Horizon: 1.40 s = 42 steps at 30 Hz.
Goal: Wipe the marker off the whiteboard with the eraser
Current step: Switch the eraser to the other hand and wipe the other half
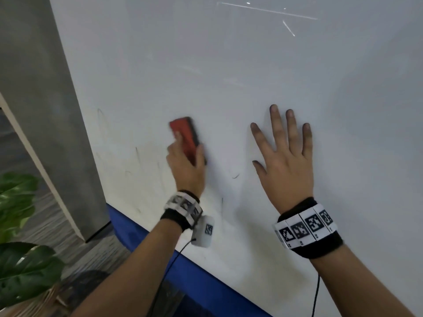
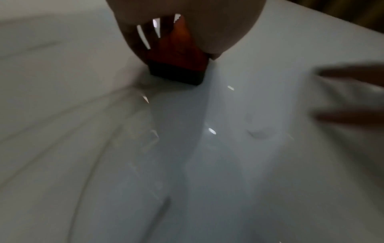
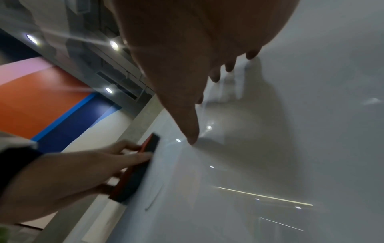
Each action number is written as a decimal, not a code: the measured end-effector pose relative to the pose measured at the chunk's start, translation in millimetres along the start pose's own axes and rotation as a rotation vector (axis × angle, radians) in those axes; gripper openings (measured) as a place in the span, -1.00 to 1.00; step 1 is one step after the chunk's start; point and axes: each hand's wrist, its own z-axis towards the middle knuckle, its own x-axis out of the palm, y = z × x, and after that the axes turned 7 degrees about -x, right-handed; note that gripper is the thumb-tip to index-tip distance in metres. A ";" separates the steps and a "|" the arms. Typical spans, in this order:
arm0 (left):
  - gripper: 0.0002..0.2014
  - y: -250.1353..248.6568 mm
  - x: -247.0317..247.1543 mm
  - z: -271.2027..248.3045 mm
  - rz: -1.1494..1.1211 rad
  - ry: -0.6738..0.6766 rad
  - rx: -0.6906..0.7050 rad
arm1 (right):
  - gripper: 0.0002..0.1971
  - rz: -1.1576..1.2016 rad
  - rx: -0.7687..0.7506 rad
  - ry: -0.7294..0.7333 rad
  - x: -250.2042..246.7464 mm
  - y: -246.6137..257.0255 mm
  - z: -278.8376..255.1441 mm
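My left hand (image 1: 185,165) grips a red eraser (image 1: 184,136) with a dark felt pad and holds it flat against the white whiteboard (image 1: 229,76). The left wrist view shows the eraser (image 2: 178,62) pressed felt-down under my palm. In the right wrist view the eraser (image 3: 135,174) sits edge-on to the board in my left hand (image 3: 99,164). My right hand (image 1: 286,156) lies flat on the board to the eraser's right, fingers spread and straight, holding nothing. Faint marker strokes (image 1: 137,154) remain left of the eraser, and a small dark mark (image 1: 235,176) lies between the hands.
A blue edge (image 1: 160,243) runs along the board's lower side. A grey pillar (image 1: 45,110) stands to the left, with green plant leaves (image 1: 20,271) at the lower left. Cables hang from both wristbands.
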 end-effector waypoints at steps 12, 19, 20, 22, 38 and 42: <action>-0.24 8.9 17.8 -3.4 -0.141 -0.140 -0.132 | -0.20 0.008 0.044 -0.023 -13.3 -42.4 -40.8; -0.35 23.2 42.8 -128.8 -0.056 0.246 0.045 | -0.20 0.006 0.067 -0.052 -1.5 -33.5 -44.2; -0.34 39.9 38.6 -131.7 -0.052 0.226 -0.028 | -0.21 0.008 0.063 -0.051 -0.2 -33.3 -46.0; -0.38 67.9 26.3 -123.7 -0.049 0.158 -0.276 | -0.22 0.011 0.054 -0.046 1.8 -33.8 -50.4; -0.49 51.5 24.1 -63.1 -0.181 -0.155 -0.577 | -0.24 0.017 0.075 -0.003 7.1 -28.5 -56.4; -0.44 34.5 31.8 -89.4 -0.191 0.007 -0.277 | -0.21 0.041 0.118 0.003 7.8 -10.1 -54.2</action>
